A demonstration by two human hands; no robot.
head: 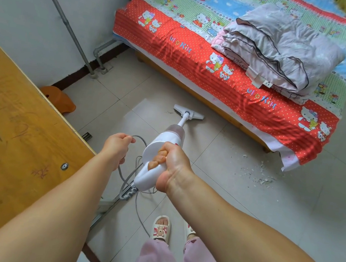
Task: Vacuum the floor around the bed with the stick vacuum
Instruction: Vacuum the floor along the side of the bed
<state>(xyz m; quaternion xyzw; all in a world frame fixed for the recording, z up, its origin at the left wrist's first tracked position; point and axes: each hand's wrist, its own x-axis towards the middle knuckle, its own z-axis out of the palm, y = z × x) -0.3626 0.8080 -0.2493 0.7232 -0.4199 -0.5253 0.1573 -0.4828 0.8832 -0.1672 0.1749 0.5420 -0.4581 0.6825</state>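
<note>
- Stick vacuum (167,143): white plastic body with a pale pink translucent dust cup, short white tube, flat white floor head (188,112) shaped like a wide wedge
- Dust cup: tinted and hazy, contents cannot be made out
- Vacuum stands in the open floor between the wooden desk (17,136) and the bed (227,72), tilted toward the person; floor head lies flat on a pale tile just short of the bed's long side, apart from the frame
- Right hand (170,164): clenched around the vacuum's looped white handle, fingers curled through the opening, thumb side toward the camera
- Left hand (116,146): fist closed on the grey power cord (139,140), which arcs from the fist toward the vacuum body, then loops down to the rear of the handle and trails over the tiles toward the person's feet
- Floor (266,204): pale square tiles; a scatter of white flakes and crumbs (259,174) near the bed's near corner, to the right of the vacuum, not under the floor head
- Bed: low wooden frame, sheet with red dotted border and cartoon cats; a folded grey-pink quilt (283,50) rests on top
- Orange plastic stool (59,98) sits by the desk's far corner, next to the wall
- Grey pipes (68,23) run down the white wall to the floor
- Person wears white slippers (160,228) and pale pink trousers
</note>
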